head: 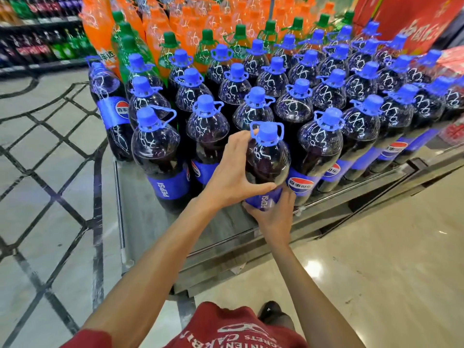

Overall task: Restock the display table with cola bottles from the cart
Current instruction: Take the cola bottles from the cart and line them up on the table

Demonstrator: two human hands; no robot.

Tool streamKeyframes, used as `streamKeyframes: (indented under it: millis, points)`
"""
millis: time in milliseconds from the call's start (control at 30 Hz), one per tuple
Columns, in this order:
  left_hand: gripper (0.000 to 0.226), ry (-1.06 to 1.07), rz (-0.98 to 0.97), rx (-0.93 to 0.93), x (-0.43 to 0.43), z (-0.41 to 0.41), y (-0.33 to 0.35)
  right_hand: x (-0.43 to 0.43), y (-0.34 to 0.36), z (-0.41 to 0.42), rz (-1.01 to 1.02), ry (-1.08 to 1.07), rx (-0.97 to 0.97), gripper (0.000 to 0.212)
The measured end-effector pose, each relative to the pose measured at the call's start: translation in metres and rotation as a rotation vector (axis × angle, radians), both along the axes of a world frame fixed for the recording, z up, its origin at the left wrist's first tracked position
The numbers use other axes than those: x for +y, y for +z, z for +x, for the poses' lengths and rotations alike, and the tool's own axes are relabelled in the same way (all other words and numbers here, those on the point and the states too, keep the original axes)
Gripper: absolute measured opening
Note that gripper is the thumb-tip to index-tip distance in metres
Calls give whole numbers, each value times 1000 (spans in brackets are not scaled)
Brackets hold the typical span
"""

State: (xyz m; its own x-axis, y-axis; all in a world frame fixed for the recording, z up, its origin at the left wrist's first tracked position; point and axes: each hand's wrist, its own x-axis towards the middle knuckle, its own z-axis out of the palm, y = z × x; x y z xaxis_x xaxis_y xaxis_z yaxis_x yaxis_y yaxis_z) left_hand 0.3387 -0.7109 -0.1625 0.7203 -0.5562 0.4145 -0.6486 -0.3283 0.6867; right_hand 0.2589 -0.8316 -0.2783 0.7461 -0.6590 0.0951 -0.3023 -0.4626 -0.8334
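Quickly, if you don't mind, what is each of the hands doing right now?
Left hand: gripping the cola bottle around its shoulder.
Right hand: gripping the same bottle lower down, at its label.

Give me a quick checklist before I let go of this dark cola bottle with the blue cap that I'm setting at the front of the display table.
1. Left hand grips the shoulder of the dark plastic cola bottle with a blue cap: ok.
2. Right hand holds it lower down, at its blue label: ok.
3. Base seated flat on the grey display table: cannot tell, the right hand hides it.
4. Label faces outward: ok.
5. Bare table surface to its left for more bottles: ok.
6. Cart within reach: cannot tell, out of view.
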Motion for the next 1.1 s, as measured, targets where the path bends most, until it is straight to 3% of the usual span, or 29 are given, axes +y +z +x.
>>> streamKeyframes:
  millis: [233,767,1100]
  points:
    - [108,-46,85,29,-10,3,9,4,-2,-2,30,-118,-5,103]
    - [109,-26,69,-8,-11,4,2,0,-5,-4,38,-81,-40,96]
    - [103,5,-65,79,-9,-6,-2,4,-3,-9,84,-62,-54,102]
